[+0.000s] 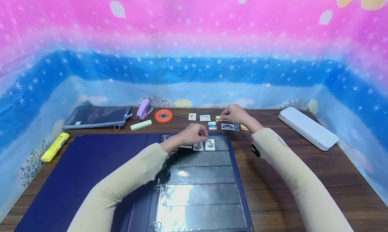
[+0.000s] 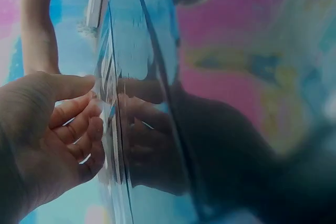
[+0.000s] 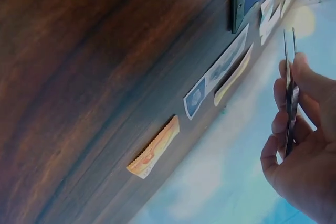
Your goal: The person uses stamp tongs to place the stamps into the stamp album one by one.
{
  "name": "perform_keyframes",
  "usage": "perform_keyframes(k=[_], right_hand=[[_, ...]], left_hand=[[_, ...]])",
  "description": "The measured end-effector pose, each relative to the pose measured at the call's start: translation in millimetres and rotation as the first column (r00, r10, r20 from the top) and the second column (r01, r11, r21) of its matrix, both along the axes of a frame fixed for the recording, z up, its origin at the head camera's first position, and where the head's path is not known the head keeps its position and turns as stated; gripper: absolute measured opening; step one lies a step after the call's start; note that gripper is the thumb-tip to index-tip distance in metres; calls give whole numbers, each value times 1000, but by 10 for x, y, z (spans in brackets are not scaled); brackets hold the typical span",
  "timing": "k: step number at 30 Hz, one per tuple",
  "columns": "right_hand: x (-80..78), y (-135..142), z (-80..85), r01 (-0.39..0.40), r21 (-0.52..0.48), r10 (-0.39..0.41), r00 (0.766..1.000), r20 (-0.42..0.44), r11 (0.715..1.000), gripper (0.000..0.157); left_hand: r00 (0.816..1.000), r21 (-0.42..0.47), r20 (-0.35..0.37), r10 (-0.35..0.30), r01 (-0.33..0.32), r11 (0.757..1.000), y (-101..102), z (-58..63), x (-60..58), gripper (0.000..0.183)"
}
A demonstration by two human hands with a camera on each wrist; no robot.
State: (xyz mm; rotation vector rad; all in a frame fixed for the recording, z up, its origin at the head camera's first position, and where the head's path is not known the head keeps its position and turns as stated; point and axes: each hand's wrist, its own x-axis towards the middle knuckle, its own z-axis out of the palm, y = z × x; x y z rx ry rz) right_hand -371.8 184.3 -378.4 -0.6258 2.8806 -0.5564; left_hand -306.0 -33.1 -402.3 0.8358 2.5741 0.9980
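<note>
A stamp album (image 1: 100,168) lies open, its right side a page of clear pockets (image 1: 201,174). My left hand (image 1: 191,134) is at the top pocket, thumb and fingertips pinching the edge of the clear pocket film (image 2: 106,109). Stamps (image 1: 209,145) show in that row beside the fingers; part of it is hidden by the hand. Beyond the album, my right hand (image 1: 234,114) holds metal tweezers (image 3: 290,103), their tips apart with nothing between them. Near them lie a blue-and-white stamp (image 1: 212,125), a long dark stamp (image 1: 230,126) and an orange stamp (image 3: 155,148).
Two pale stamps (image 1: 204,117) lie left of the tweezers. Along the back are a zip pouch (image 1: 100,115), purple stapler (image 1: 144,109) and orange tape roll (image 1: 163,116). A green eraser-like block (image 1: 141,125), yellow highlighter (image 1: 55,147) and white case (image 1: 307,128) stand around the album.
</note>
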Motion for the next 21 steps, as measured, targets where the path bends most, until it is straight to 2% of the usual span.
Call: perform_keyframes(k=[5, 11, 15, 21], right_hand=[[-79, -22, -20, 31, -22, -31, 999, 17, 999, 21], [-138, -56, -57, 59, 21, -60, 997, 54, 998, 20], [-157, -83, -56, 47, 47, -50, 996, 72, 998, 22], [-171, -133, -31, 22, 65, -27, 997, 72, 998, 21]], left_hand=[[999, 4, 48, -25, 25, 1000, 84, 19, -18, 9], [996, -2, 69, -61, 61, 998, 176, -14, -36, 16], [995, 10, 82, -54, 53, 999, 198, -45, -45, 16], [998, 30, 40, -46, 45, 999, 210, -71, -67, 13]])
